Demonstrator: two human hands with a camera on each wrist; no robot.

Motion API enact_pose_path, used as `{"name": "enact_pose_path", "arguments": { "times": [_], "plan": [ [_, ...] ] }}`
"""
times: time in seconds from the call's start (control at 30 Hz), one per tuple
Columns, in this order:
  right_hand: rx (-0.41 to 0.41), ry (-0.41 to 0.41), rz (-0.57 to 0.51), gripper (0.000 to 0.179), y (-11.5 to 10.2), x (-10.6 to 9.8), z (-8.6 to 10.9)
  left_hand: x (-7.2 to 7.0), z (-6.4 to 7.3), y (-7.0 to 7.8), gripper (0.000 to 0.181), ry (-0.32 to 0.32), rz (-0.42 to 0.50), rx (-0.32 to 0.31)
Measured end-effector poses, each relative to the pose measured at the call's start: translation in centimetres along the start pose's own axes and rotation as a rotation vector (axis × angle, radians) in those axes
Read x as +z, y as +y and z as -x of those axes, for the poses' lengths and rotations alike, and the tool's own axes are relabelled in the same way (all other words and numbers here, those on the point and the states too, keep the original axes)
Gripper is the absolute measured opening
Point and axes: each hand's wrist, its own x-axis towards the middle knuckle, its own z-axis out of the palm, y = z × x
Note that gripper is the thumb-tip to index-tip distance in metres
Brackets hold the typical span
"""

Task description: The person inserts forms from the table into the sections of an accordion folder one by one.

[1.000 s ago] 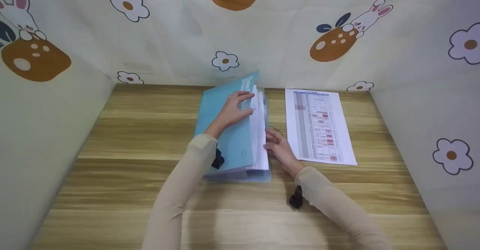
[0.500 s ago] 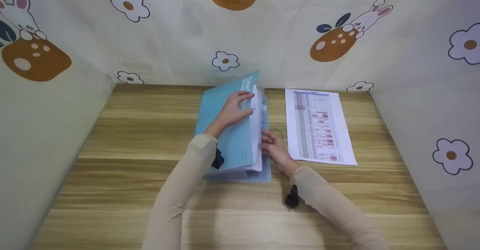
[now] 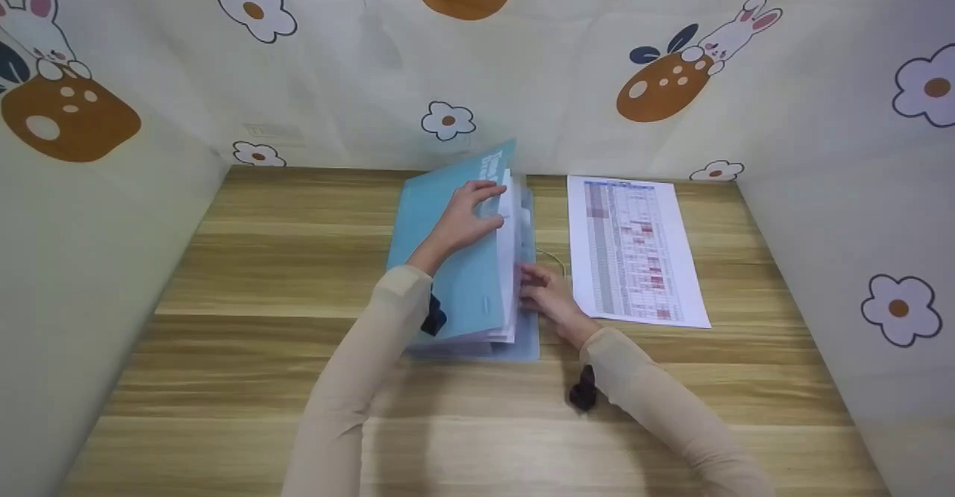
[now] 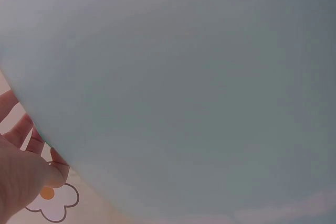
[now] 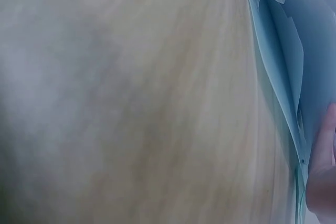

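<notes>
A light blue folder [image 3: 440,266] lies on the table with its front cover lifted part way. My left hand [image 3: 466,217] holds that cover by its right edge. In the left wrist view, the cover's blurred surface fills most of the picture, and the fingers [image 4: 26,129] bend at its edge. White sheets of paper [image 3: 509,258] stand between the cover and the folder's clear pockets. My right hand [image 3: 550,295] is at the right edge of the papers, fingers bent, pinching a sheet there. Its fingertips are partly hidden; the right wrist view shows only part of the hand [image 5: 323,177].
To the right of the folder, a sheet printed with a table [image 3: 638,251] lies flat on the wood-grain table [image 3: 261,377]. A thin cord [image 3: 553,257] loops out from the folder's right side. Patterned cloth walls [image 3: 336,94] stand at the back and both sides.
The right hand has shifted slightly left, and the white paper's edge has moved left, further under the cover. The left hand and the cover have stayed in place.
</notes>
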Motion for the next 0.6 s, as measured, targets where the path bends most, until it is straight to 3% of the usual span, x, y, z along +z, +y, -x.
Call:
{"name": "enact_pose_path", "arguments": {
  "times": [0.33, 0.6],
  "plan": [
    [0.010, 0.007, -0.001, 0.047, 0.4, -0.7, -0.5, 0.0, 0.1, 0.0, 0.047, 0.001, 0.007, -0.022],
    [-0.024, 0.039, 0.076, 0.040, -1.5, -3.7, -0.8, -0.1, 0.1, 0.2, 0.047, -0.005, -0.002, -0.043]
  ]
}}
